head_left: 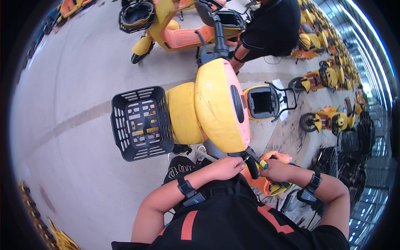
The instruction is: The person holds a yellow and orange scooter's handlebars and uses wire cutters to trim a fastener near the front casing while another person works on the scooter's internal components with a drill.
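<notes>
A yellow and pink electric scooter [216,104] stands sideways before me, its black front basket [141,125] on the left. The near end of its handlebar, with a black grip [251,166], lies between my hands. My left hand [228,167] is closed in a pinch beside the handlebar, at a small thin part too small to name. My right hand [276,170] is wrapped round a tool with a green and yellow handle [263,164], just right of the grip. The tool's tip cannot be made out.
Behind the scooter, a person in black [273,29] bends over another yellow scooter [183,35]. The near scooter's open seat box [262,102] has a black rear rack [287,100]. More parked scooters [329,121] stand at the right. Cardboard [287,129] lies on the floor.
</notes>
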